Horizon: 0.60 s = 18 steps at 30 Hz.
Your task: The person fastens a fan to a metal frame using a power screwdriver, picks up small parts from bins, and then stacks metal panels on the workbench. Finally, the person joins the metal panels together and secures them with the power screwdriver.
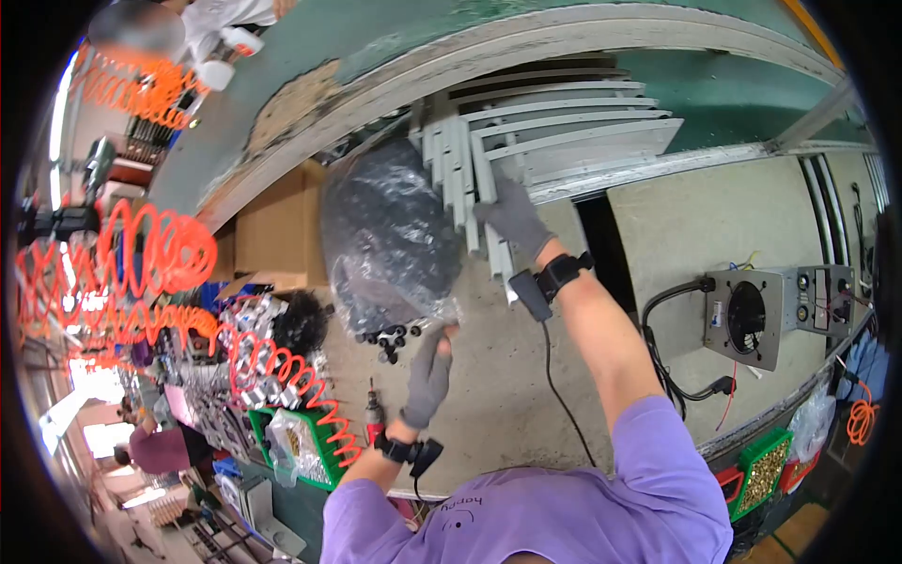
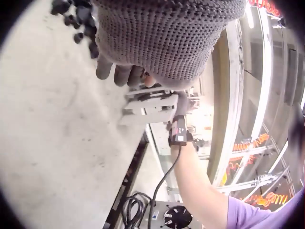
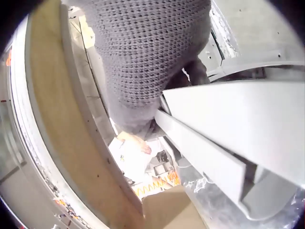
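My right hand (image 1: 515, 216), in a grey knit glove, grips the end of a light grey metal frame (image 1: 484, 169) in a stack of similar frames (image 1: 601, 120). In the right wrist view, the gloved fingers curl around the edge of the pale metal piece (image 3: 238, 119). My left hand (image 1: 429, 381), gloved too with a bare fingertip showing, is over the bench with its fingers extended. It is beside several small black knob-like parts (image 1: 387, 352) and the lower edge of a clear plastic bag (image 1: 390, 240) full of dark items. In the left wrist view those black parts (image 2: 81, 19) lie beyond the glove.
A cardboard box (image 1: 282, 230) stands behind the bag. A power screwdriver (image 1: 376, 411) lies left of my left hand, near orange coiled hoses (image 1: 160, 254). On the right are a fan panel (image 1: 747, 320) with black cables and a green bin of small brass-coloured parts (image 1: 761, 475).
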Motion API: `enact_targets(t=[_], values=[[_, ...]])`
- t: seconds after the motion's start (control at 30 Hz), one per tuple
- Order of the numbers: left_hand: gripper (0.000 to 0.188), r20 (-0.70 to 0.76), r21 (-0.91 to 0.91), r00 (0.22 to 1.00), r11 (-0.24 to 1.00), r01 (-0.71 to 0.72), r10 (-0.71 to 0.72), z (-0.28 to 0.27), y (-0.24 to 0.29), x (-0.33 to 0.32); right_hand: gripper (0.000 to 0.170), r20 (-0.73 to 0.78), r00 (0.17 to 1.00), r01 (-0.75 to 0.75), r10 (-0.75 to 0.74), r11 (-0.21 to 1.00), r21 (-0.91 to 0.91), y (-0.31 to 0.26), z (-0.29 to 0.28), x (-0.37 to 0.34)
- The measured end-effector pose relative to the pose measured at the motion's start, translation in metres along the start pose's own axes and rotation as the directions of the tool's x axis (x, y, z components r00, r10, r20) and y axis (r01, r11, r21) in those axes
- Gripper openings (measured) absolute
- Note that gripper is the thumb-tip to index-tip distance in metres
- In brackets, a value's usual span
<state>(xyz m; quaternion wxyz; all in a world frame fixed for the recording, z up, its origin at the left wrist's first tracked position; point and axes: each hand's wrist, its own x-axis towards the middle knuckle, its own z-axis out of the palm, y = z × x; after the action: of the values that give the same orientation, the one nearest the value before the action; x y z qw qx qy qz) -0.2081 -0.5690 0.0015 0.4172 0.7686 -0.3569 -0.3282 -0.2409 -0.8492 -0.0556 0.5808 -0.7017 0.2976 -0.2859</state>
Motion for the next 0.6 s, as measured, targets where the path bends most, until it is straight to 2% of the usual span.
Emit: enact_targets(t=[0.03,0.1,0.13,0.2,0.27,0.3,0.33,0.37,0.4,0.43,0.47,0.53,0.6], values=[[0.035,0.036,-0.045,0.999,0.998,0.031,-0.030,-0.006,-0.001,-0.026,0.053,0.005,1.000,0.005,-0.005,0.999,-0.033,-0.007,-0.003,0.000],[0.035,0.007,-0.159,0.986,0.974,0.164,-0.165,-0.023,-0.022,-0.087,0.055,-0.011,1.000,0.026,-0.027,0.997,-0.077,0.001,-0.001,0.001],[0.035,-0.026,-0.163,0.985,0.973,0.164,-0.170,-0.034,-0.024,-0.115,0.058,-0.043,0.999,0.027,-0.032,0.992,-0.126,0.004,0.000,-0.002],[0.035,-0.140,-0.201,0.936,0.935,0.292,-0.322,-0.059,-0.025,-0.165,0.058,-0.024,1.000,-0.015,0.010,0.978,-0.207,-0.010,-0.010,-0.012],[0.037,-0.267,-0.136,0.899,0.938,0.320,-0.346,-0.087,-0.030,-0.212,0.056,0.018,0.998,-0.067,0.067,0.998,0.007,0.016,-0.029,-0.021],[0.037,-0.341,-0.167,0.856,0.921,0.352,-0.389,-0.098,-0.033,-0.235,0.057,0.008,0.990,0.140,-0.140,0.990,-0.009,0.050,-0.040,-0.028],[0.036,-0.389,-0.071,0.860,0.942,0.328,-0.329,-0.111,-0.028,-0.253,0.061,0.118,0.993,0.004,-0.018,0.993,0.118,0.016,-0.050,-0.053],[0.036,-0.435,-0.096,0.835,0.940,0.329,-0.336,-0.122,-0.033,-0.275,0.065,0.008,0.994,-0.111,0.112,0.978,0.176,-0.016,-0.041,-0.075],[0.036,-0.488,-0.116,0.803,0.938,0.328,-0.341,-0.130,-0.041,-0.297,0.067,-0.079,0.992,-0.086,0.100,0.984,0.157,-0.020,-0.029,-0.096],[0.036,-0.541,-0.109,0.763,0.929,0.354,-0.354,-0.141,-0.046,-0.314,0.067,-0.101,0.995,0.010,-0.019,0.996,-0.088,-0.006,-0.013,-0.112],[0.036,-0.586,-0.101,0.721,0.916,0.389,-0.370,-0.152,-0.046,-0.332,0.067,-0.103,0.984,0.107,-0.147,0.941,-0.321,0.015,0.000,-0.123],[0.035,-0.589,-0.232,0.694,0.909,0.347,-0.415,-0.176,-0.039,-0.363,0.064,-0.145,0.960,0.137,-0.239,0.855,-0.500,0.064,0.013,-0.112],[0.028,-0.635,-0.197,0.595,0.848,0.492,-0.492,-0.202,-0.013,-0.389,0.063,-0.144,0.972,0.063,-0.188,0.790,-0.610,0.034,0.015,-0.109]])
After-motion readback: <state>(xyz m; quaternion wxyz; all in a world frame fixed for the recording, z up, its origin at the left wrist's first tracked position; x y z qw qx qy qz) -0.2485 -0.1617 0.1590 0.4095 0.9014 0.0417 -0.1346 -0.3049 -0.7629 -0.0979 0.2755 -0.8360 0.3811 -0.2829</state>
